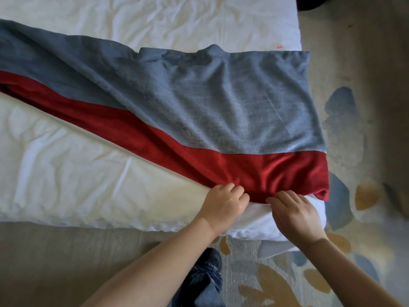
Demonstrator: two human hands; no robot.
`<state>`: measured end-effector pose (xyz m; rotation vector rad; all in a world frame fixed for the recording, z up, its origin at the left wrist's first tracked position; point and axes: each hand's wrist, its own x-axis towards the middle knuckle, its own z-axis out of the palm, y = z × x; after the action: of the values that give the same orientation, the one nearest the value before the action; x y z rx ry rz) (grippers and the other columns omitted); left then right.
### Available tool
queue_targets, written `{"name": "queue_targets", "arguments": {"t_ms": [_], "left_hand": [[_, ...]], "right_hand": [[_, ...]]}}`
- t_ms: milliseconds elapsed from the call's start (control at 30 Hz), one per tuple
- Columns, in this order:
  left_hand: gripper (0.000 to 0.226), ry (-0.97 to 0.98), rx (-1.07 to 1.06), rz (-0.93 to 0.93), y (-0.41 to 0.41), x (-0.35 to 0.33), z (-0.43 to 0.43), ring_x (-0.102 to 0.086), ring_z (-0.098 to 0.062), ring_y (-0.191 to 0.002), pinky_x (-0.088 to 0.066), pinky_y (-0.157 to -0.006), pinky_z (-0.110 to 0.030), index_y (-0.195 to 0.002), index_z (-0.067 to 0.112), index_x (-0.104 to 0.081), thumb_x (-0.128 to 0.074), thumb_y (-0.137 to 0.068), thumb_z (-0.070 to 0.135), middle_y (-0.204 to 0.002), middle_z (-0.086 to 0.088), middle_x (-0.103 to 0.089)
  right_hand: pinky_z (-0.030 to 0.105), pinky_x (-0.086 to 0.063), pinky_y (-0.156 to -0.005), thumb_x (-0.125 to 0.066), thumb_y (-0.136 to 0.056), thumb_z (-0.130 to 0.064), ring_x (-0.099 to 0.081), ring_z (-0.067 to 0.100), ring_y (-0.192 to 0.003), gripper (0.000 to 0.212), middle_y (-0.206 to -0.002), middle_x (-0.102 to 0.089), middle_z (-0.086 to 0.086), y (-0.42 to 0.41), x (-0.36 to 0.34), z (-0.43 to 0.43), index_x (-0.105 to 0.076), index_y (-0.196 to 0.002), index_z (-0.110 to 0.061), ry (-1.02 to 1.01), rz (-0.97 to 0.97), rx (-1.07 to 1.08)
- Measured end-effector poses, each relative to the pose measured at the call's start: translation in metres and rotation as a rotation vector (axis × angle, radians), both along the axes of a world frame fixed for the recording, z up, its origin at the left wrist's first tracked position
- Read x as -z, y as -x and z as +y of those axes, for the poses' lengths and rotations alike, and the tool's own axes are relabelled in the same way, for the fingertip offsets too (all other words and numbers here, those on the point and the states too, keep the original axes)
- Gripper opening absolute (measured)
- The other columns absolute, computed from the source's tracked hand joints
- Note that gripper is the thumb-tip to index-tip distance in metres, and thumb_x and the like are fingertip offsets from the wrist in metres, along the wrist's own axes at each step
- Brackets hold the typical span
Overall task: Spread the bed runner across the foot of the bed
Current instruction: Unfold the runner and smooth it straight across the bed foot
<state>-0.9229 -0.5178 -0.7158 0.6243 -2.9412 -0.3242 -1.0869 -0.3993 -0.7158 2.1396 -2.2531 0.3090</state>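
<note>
The bed runner (221,103) is a long grey cloth with a red band along its near side. It lies slantwise on the white bed (66,162), running from the far left to the right end, wrinkled and with a fold along its far edge. My left hand (223,204) is closed on the red edge near the bed's corner. My right hand (296,213) pinches the same red edge a little to the right, fingers curled under the cloth. The runner's right end hangs slightly past the mattress side.
Patterned carpet (354,151) with blue and tan blotches lies to the right and below. My shoe and jeans leg (208,275) stand by the bed's near edge. A dark object (312,2) sits at the top right corner.
</note>
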Motion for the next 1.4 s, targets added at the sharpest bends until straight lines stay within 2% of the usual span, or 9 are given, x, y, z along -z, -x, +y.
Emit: {"name": "queue_targets", "arguments": {"t_ms": [67,267,633,800,867,933,1033,1200,1400], "left_hand": [[0.024,0.021,0.003,-0.003,0.007,-0.003,-0.002,-0.047,-0.016,-0.050,-0.036,-0.042,-0.024,-0.057,0.018,-0.056,-0.069,-0.055,-0.003,-0.056,0.003,-0.050],[0.036,-0.004,0.040,-0.132,0.038,-0.017,-0.001,-0.043,-0.014,-0.037,-0.029,-0.036,-0.017,-0.042,0.017,-0.048,-0.071,-0.022,-0.003,-0.043,0.002,-0.045],[0.038,-0.072,0.025,-0.100,0.086,-0.016,0.037,-0.043,-0.014,-0.034,-0.029,-0.034,-0.015,-0.037,0.017,-0.047,-0.073,-0.015,0.001,-0.039,0.003,-0.043],[0.012,-0.092,0.114,-0.073,0.110,-0.018,0.068,-0.044,-0.013,-0.033,-0.030,-0.035,-0.014,-0.034,0.017,-0.049,-0.048,-0.031,0.006,-0.038,0.005,-0.044],[0.021,-0.102,0.121,-0.061,0.113,-0.018,0.074,-0.044,-0.013,-0.034,-0.030,-0.035,-0.014,-0.035,0.017,-0.049,-0.037,-0.042,0.001,-0.038,0.005,-0.045],[0.016,-0.068,0.130,-0.081,0.109,-0.016,0.072,-0.046,-0.013,-0.036,-0.030,-0.036,-0.015,-0.037,0.018,-0.051,-0.050,-0.043,0.003,-0.041,0.005,-0.047],[0.026,-0.034,0.152,-0.122,0.093,-0.012,0.061,-0.049,-0.014,-0.043,-0.033,-0.038,-0.019,-0.045,0.020,-0.055,-0.075,-0.038,0.005,-0.047,0.005,-0.050],[0.012,0.000,0.058,-0.048,0.043,-0.008,0.029,-0.055,-0.020,-0.059,-0.046,-0.050,-0.031,-0.063,0.015,-0.065,-0.075,-0.065,0.009,-0.062,0.001,-0.057],[0.018,0.075,-0.051,-0.178,-0.016,-0.017,-0.020,-0.057,-0.023,-0.063,-0.047,-0.054,-0.032,-0.066,0.013,-0.061,-0.077,-0.062,0.006,-0.066,-0.002,-0.057]], "right_hand": [[0.036,-0.052,-0.054,-0.075,-0.059,0.008,-0.063,0.030,-0.063,0.026,-0.074,-0.066,0.007,0.013,-0.003,0.004,-0.074,-0.080,-0.008,-0.007,0.025,0.053],[0.035,-0.053,-0.050,-0.079,-0.051,0.015,-0.062,0.029,-0.058,0.029,-0.066,-0.064,0.008,0.053,-0.005,0.011,-0.072,-0.071,-0.005,-0.045,0.075,0.110],[0.033,-0.049,-0.040,-0.075,-0.040,0.022,-0.060,0.032,-0.052,0.033,-0.058,-0.059,0.012,0.086,-0.004,0.050,-0.066,-0.062,-0.002,-0.172,0.085,0.249],[0.035,-0.049,-0.042,-0.078,-0.043,0.020,-0.061,0.033,-0.054,0.033,-0.060,-0.061,0.013,0.106,-0.005,0.085,-0.068,-0.066,0.000,-0.264,0.113,0.337],[0.034,-0.049,-0.044,-0.080,-0.047,0.018,-0.060,0.033,-0.055,0.030,-0.061,-0.061,0.012,0.108,-0.005,0.091,-0.068,-0.067,-0.001,-0.303,0.126,0.364],[0.034,-0.048,-0.045,-0.079,-0.052,0.015,-0.060,0.032,-0.057,0.026,-0.062,-0.061,0.011,0.104,-0.004,0.090,-0.068,-0.068,-0.003,-0.331,0.125,0.374],[0.033,-0.050,-0.047,-0.076,-0.058,0.007,-0.061,0.031,-0.060,0.020,-0.064,-0.062,0.008,0.091,-0.006,0.077,-0.068,-0.069,-0.007,-0.294,0.079,0.357],[0.031,-0.050,-0.055,-0.078,-0.063,-0.012,-0.061,0.028,-0.066,0.015,-0.071,-0.060,0.004,0.037,-0.020,0.033,-0.067,-0.074,-0.013,-0.164,-0.077,0.130],[0.035,-0.050,-0.056,-0.071,-0.072,-0.025,-0.061,0.025,-0.072,0.014,-0.078,-0.063,0.003,-0.035,-0.022,-0.029,-0.069,-0.080,-0.013,-0.167,-0.101,-0.049]]}}
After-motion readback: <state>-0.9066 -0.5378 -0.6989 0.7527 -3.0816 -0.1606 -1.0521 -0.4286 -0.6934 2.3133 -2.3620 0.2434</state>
